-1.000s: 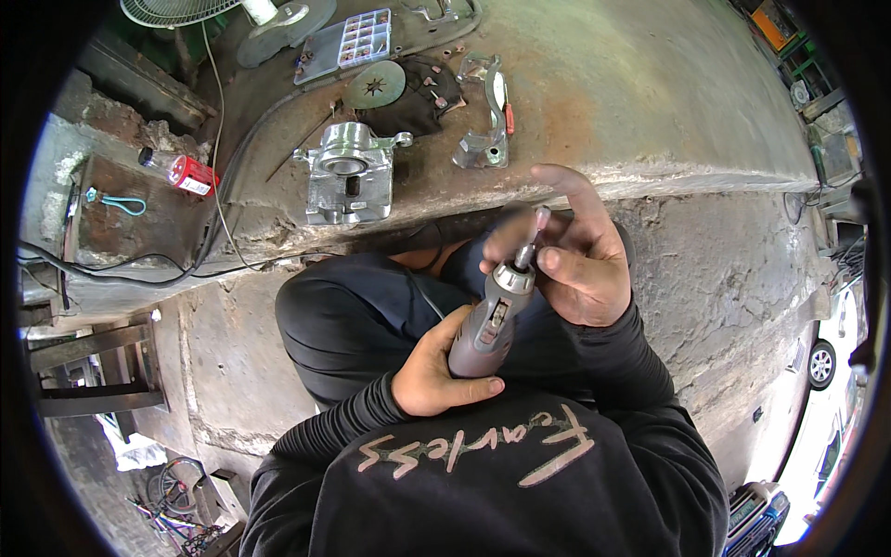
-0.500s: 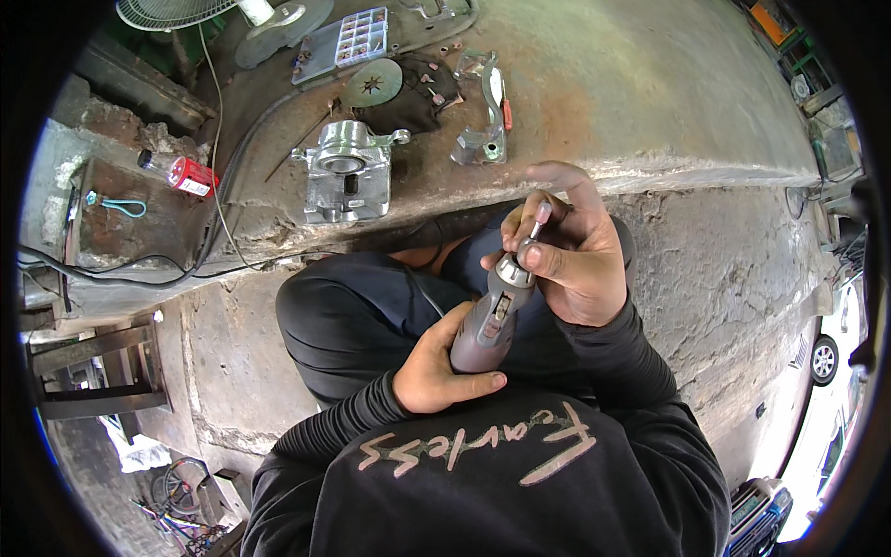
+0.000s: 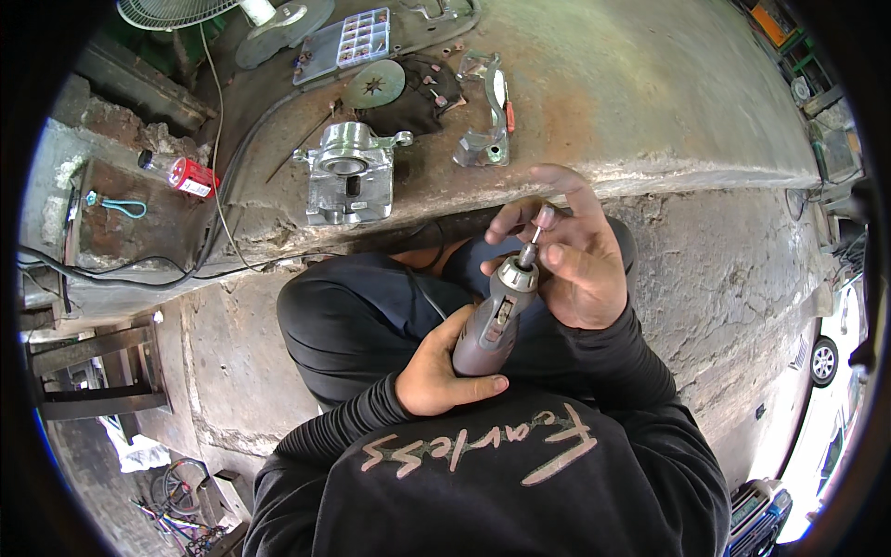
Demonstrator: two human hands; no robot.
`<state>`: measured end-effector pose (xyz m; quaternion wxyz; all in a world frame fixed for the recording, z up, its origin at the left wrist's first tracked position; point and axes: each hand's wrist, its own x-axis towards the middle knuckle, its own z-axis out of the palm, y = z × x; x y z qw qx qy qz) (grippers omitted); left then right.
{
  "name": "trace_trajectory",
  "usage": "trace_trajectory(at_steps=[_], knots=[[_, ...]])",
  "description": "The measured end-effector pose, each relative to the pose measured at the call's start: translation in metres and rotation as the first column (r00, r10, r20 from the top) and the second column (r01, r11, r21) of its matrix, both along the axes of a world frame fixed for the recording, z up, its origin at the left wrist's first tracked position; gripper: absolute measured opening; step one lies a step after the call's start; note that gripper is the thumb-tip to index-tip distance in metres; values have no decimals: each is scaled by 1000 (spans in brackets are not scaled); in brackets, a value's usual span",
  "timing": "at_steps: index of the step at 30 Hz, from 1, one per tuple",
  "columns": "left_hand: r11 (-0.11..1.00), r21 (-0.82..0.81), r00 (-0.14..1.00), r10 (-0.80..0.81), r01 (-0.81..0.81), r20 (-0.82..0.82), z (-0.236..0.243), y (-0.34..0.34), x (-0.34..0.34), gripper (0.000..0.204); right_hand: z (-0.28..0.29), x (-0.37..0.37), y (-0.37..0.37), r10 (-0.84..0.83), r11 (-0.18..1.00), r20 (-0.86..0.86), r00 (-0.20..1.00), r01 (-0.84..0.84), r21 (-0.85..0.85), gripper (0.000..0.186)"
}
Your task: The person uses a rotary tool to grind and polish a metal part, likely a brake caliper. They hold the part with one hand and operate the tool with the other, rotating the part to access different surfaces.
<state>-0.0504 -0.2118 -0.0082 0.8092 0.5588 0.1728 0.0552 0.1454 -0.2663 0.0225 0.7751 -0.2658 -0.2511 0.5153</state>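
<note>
My left hand (image 3: 432, 379) is wrapped round the body of a grey-brown rotary tool (image 3: 484, 334), held over my lap with its nose pointing up and away. From its collet (image 3: 527, 257) sticks a thin shank with a small pinkish grinding bit (image 3: 546, 218) at the tip. Around the bit, my right hand (image 3: 589, 283) has its fingers spread, the thumb close to the collet; whether it touches cannot be made out. A shiny metal brake caliper (image 3: 350, 190) sits on the ledge ahead, with a metal caliper bracket (image 3: 487, 144) to its right.
On the concrete ledge (image 3: 631, 93) lie a dark cloth (image 3: 408, 111) with small bits, a round disc (image 3: 375, 84), a compartment box (image 3: 363, 37) and a red-handled tool (image 3: 510, 116). A bottle (image 3: 190, 175) and cables lie at left; a fan (image 3: 172, 11) stands far left.
My right fingers have opened away from the collet, where they were closed round it. The rotary tool has shifted very slightly right in my left hand.
</note>
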Motion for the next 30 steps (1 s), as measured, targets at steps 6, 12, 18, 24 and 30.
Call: trace_trajectory(at_steps=[6,12,18,24,30], knots=[[999,-30,1000,10,-10,3,-2,0,0,58,-1,0,0,-11,1000,55,998,9,30,64],[996,-83,1000,17,-16,13,-5,0,-1,57,2,1,1,81,995,-26,996,-79,64,62],[999,10,999,53,-53,-2,-8,-2,0,56,3,-5,1,-62,995,40,997,66,-79,64],[943,271,975,216,-194,-55,-10,-10,4,58,-1,-11,2,-173,976,34,984,176,-130,61],[923,340,981,193,-178,-10,-6,-1,3,61,-10,-5,0,-118,985,118,986,131,-110,46]])
